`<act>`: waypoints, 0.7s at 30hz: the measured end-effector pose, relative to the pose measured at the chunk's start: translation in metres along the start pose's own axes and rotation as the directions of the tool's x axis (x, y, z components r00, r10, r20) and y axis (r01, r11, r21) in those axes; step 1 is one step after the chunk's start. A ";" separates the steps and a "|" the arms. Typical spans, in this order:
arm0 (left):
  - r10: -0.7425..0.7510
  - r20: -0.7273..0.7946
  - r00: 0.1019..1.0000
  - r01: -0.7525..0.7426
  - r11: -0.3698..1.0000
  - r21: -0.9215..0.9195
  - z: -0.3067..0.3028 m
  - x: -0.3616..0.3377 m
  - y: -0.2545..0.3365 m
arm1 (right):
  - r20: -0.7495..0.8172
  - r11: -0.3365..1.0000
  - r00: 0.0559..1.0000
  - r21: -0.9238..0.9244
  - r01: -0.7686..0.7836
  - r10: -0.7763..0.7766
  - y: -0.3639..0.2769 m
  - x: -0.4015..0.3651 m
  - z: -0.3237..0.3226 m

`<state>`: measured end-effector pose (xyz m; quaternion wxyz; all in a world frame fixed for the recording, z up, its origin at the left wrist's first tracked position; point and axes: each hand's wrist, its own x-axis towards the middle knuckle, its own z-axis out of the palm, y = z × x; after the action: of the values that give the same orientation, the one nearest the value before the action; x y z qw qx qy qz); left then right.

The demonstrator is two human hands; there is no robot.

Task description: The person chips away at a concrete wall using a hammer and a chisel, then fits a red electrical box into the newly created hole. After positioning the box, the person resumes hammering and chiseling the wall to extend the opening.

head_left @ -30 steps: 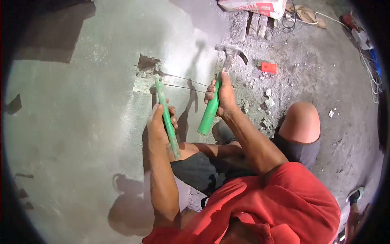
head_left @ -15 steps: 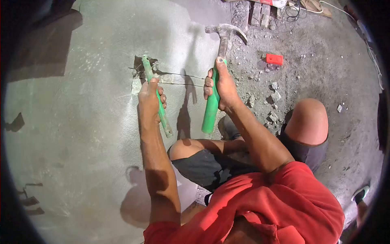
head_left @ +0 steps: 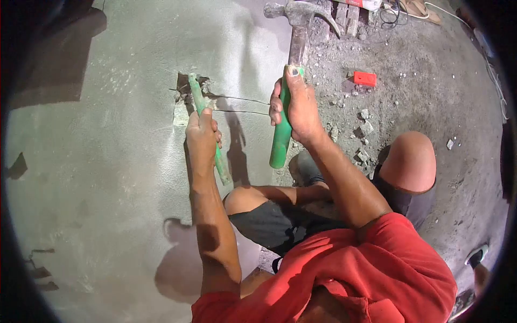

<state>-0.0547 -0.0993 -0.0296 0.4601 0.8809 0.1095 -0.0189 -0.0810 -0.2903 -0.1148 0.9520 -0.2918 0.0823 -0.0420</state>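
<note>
Grey plaster covers the wall (head_left: 107,161) the person crouches against, and a small ragged hole (head_left: 183,91) has been broken into it, with two thin scored lines (head_left: 242,105) running off to the right of the hole. Their left hand (head_left: 202,134) is closed in a full fist round a green chisel (head_left: 196,96), which slants upward so its tip sits in the hole while its lower end pokes out below the fist. Their right hand (head_left: 293,110) is wrapped tight round the green grip of a claw hammer (head_left: 297,46), thumb laid along the handle; the steel head is up near the top of the view, well apart from the chisel. Beside the wall the dusty floor (head_left: 431,97) is strewn with bits of rubble (head_left: 363,121), and a small red block (head_left: 365,78) lies among them. A bare knee (head_left: 412,159) juts out over the floor, above dark shorts (head_left: 269,223) and a red shirt (head_left: 377,269)
</note>
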 end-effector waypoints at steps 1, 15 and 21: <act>-0.015 -0.011 1.000 0.015 0.999 0.040 -0.002 0.000 0.002 | -0.012 0.999 0.999 0.019 -0.036 0.036 0.001 -0.002 0.000; -0.066 -0.037 0.997 0.066 0.998 -0.001 0.011 0.000 0.018 | 0.041 0.962 0.999 -0.268 0.045 -0.035 0.084 0.018 0.036; -0.088 -0.012 0.996 0.087 0.995 -0.049 0.006 -0.001 0.019 | 0.049 0.958 0.986 -0.249 -0.140 0.157 0.043 0.030 0.033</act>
<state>-0.0515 -0.1150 -0.0175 0.4793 0.8639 0.1519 -0.0299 -0.0442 -0.2403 -0.1163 0.9115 -0.4011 0.0761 0.0499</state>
